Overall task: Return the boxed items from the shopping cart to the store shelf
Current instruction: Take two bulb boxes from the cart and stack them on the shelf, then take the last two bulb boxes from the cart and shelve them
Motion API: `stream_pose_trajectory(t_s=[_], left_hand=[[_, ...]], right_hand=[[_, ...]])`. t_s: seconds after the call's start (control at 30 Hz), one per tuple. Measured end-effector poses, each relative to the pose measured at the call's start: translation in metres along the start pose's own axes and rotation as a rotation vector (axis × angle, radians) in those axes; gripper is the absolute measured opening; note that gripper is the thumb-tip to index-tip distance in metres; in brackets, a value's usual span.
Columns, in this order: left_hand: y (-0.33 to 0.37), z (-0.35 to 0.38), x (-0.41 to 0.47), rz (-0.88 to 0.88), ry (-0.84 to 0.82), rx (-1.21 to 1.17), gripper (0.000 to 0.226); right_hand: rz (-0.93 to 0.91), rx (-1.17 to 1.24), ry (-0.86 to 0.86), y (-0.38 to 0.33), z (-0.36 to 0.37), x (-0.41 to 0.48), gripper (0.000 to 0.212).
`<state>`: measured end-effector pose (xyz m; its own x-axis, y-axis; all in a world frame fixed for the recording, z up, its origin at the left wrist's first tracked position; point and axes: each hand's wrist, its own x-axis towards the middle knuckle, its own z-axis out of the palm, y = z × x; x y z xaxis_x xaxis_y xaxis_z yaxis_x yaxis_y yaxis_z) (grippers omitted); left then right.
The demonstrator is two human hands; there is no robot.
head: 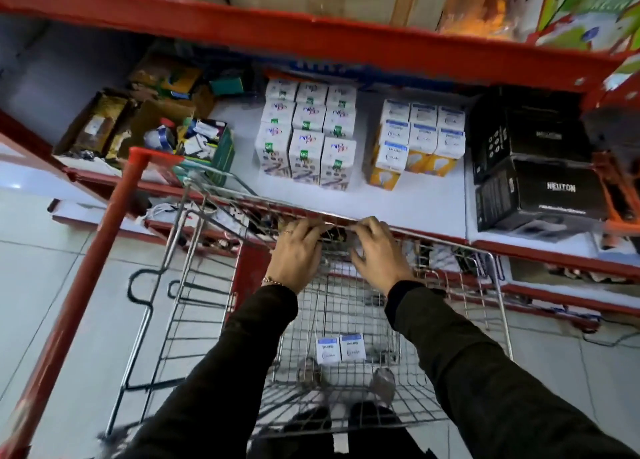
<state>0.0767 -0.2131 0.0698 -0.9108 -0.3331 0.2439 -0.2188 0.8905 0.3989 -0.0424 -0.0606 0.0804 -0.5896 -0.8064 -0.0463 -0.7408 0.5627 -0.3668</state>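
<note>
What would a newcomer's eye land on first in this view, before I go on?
Probably both hands, left hand and right hand, at the far rim of the wire shopping cart, which sits against the red-edged shelf. Next, two small white boxes standing side by side in the cart, matching the white-and-yellow boxes stacked mid-shelf.

A shop aisle is shown. Red-framed metal shelving point(346, 39) with pale shelf boards is stocked with goods in matching retail packaging: rows of identical white boxes point(306, 139), a block of blue-topped bulb cartons point(420, 136) and stacked black boxes point(533, 178) printed "NEUTON", with more cartons kept on the level above. A wire shopping cart point(346, 313) is drawn up against the shelf on a light tiled floor point(41, 271), and two small boxes point(341, 349) of the blue-topped kind are seen inside it.
</note>
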Motion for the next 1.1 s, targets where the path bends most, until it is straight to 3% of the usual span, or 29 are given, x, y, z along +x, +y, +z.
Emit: stream_pose_trajectory(t_s=[0.1, 0.2, 0.37, 0.5, 0.6, 0.77, 1.1], left_hand=[[0.002, 0.025, -0.032, -0.003, -0.081, -0.032, 0.036], [0.004, 0.055, -0.066, -0.072, -0.315, -0.003, 0.039], [0.009, 0.115, -0.110, -0.187, -0.816, 0.032, 0.069], [0.015, 0.156, -0.134, -0.232, -0.995, 0.073, 0.087], [0.022, 0.172, -0.141, -0.249, -1.028, 0.137, 0.084], [0.027, 0.171, -0.140, -0.306, -0.945, 0.129, 0.072], [0.065, 0.083, -0.084, -0.219, -0.702, 0.039, 0.053]], right_hand=[[0.040, -0.002, -0.124, 0.007, 0.025, -0.028, 0.045], [0.075, -0.031, -0.286, 0.016, 0.059, -0.057, 0.055], [0.095, -0.040, -0.615, 0.030, 0.120, -0.097, 0.072], [0.100, -0.037, -0.712, 0.041, 0.157, -0.113, 0.072], [0.078, -0.061, -0.685, 0.046, 0.174, -0.117, 0.065], [0.092, -0.026, -0.641, 0.053, 0.171, -0.119, 0.058], [0.173, 0.061, -0.463, 0.057, 0.053, -0.117, 0.071]])
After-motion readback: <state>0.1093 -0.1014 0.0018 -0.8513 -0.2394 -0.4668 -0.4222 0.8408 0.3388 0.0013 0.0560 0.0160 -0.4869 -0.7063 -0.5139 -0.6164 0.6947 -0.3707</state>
